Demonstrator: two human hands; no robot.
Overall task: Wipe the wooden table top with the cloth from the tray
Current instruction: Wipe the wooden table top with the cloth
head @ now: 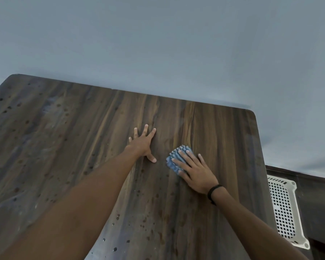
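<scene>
I see my left hand (144,145) flat on the wooden worktop (83,147), palm down. Its fingers are straight and spread wide and its thumb sticks out to the side. It holds nothing and rests on bare wood, about midway between the left and right edges and closer to the far edge than the near one.

My right hand (195,171) lies just beside it, toward the right edge. It presses down on the cloth (174,155) with straight, slightly parted fingers; none of them curl round it. The cloth is blue with a pale check and lies bunched flat on the worktop. Its far and left parts show past my fingertips; the rest is hidden under my palm. A dark band (214,190) circles that wrist.

Dark spots (144,220) and small droplets dot the wood, thickest along the left side and toward the near edge.

The white perforated tray (283,207) sits past the right edge, on a lower dark surface, well apart from the cloth.
</scene>
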